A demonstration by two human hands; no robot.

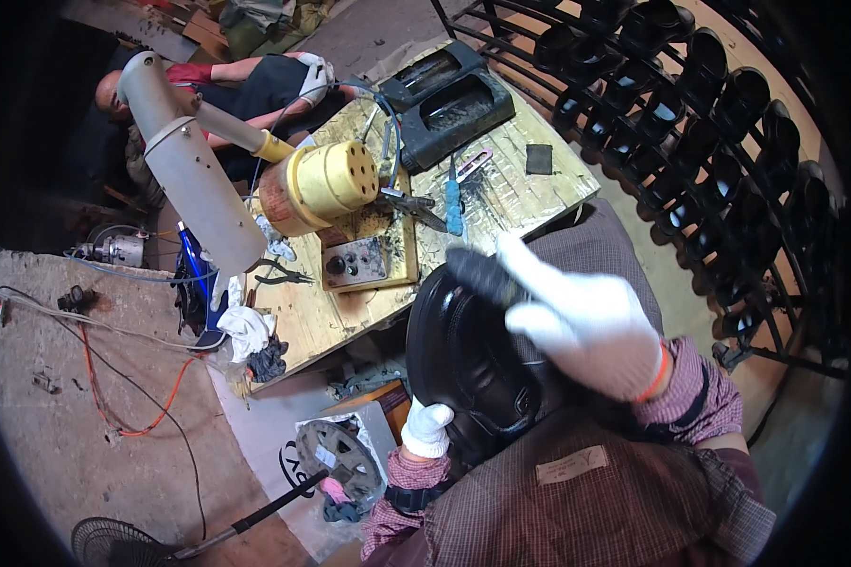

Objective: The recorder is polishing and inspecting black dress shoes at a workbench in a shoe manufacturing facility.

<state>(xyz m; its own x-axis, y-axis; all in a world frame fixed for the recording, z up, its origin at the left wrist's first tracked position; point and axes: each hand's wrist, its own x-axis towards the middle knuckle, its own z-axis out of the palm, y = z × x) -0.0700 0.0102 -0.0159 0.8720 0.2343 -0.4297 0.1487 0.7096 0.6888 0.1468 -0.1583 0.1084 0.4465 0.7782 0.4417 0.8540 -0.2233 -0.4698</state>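
Note:
A glossy black leather shoe (429, 350) rests on my lap, over a brown checked apron (520, 501). My left hand (427, 430), in a white glove, grips the shoe low on its left side; part of the fingers is hidden behind it. Above the upper end of the shoe is my right hand (586, 321), also gloved. Its fingers close round a dark, elongated, rough-surfaced piece (482, 274) that overlaps the shoe's edge. Whether this is a brush or a wad of cloth, I cannot tell.
A wooden bench (548, 198) ahead carries a yellow-nozzled heater (336, 189), pliers (282, 274), a blue-handled tool (454, 208) and black plastic frames (459, 118). Racks of black shoes (662, 109) stand right. Another person (274, 90) sits far left. A fan (113, 541) is lower left.

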